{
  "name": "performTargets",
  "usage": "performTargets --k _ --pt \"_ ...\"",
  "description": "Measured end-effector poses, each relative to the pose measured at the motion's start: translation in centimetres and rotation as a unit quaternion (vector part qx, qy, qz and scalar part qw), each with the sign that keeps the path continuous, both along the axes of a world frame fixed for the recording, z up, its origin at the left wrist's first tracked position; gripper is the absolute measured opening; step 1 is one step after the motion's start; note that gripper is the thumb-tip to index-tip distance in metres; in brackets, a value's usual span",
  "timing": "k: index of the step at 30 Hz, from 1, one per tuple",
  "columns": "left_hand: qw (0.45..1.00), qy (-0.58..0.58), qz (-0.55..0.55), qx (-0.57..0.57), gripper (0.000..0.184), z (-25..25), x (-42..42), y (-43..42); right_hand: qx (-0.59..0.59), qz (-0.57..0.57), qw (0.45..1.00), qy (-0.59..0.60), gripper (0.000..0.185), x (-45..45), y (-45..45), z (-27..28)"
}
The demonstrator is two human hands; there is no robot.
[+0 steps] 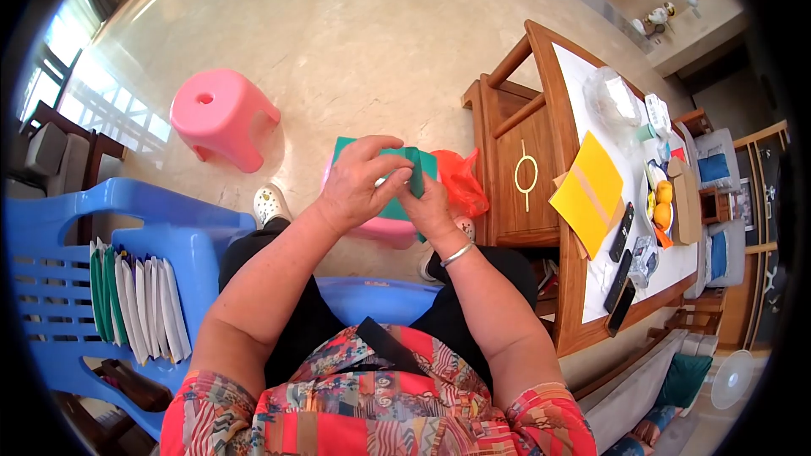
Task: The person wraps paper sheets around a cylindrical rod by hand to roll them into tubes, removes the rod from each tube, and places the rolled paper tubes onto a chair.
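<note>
Both hands meet over a low pink stool (384,230) that stands between my knees. A flat green sheet (345,145) lies on its top, partly covered by my hands. My right hand (429,207), with a bracelet at the wrist, grips a small green folded piece (415,162) that stands up from its fingers. My left hand (359,181) comes in from the left with bent fingers, its fingertips closed at the edge of that same piece. I cannot tell whether the piece is paper or cloth.
A red plastic bag (460,184) lies right of the stool. Farther right, a wooden table (542,110) holds a yellow sheet (591,190), remotes (619,280) and fruit (663,203). A second pink stool (218,114) stands ahead left. On the blue chair (198,253) at left, several green and white folded pieces (139,304) stand in a row.
</note>
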State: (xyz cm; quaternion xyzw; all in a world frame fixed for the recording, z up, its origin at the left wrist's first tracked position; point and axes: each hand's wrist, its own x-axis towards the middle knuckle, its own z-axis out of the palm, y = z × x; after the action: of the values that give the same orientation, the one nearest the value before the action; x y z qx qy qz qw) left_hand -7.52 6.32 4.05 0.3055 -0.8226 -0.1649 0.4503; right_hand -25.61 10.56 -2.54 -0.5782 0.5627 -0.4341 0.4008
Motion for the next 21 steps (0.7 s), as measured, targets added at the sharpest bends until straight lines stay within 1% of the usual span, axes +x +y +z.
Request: performTargets --k 3,6,9,12,15,18,21 --pt "0.999 -0.001 -0.041 0.032 0.022 -0.1 0.2 -0.1 -0.009 -0.016 1.0 -0.009 0.03 -0.1 -0.1 -0.1" --pt "0.997 0.065 -0.002 0.033 0.025 0.9 -0.1 0.2 0.036 -0.028 0.999 -0.003 0.029 -0.4 -0.3 -0.1" --pt "0.994 0.09 0.026 0.049 0.029 0.8 0.2 -0.1 0.019 -0.027 0.999 -0.026 0.027 -0.4 -0.3 -0.3" --pt "0.997 0.047 0.023 0.057 0.03 0.9 0.7 -0.2 0.005 -0.013 1.0 -0.023 0.028 -0.4 -0.4 -0.5" --pt "0.998 0.032 0.02 0.045 0.026 0.9 0.7 -0.5 0.01 0.011 1.0 0.016 0.029 -0.4 -0.2 0.0" --pt "0.999 -0.013 -0.011 0.037 0.02 1.4 1.3 -0.7 -0.011 0.019 0.999 0.03 0.031 -0.2 0.0 0.6" --pt "0.997 -0.041 -0.036 0.051 0.012 1.2 1.7 -0.9 -0.018 0.016 0.996 0.082 0.029 0.0 -0.1 0.6"
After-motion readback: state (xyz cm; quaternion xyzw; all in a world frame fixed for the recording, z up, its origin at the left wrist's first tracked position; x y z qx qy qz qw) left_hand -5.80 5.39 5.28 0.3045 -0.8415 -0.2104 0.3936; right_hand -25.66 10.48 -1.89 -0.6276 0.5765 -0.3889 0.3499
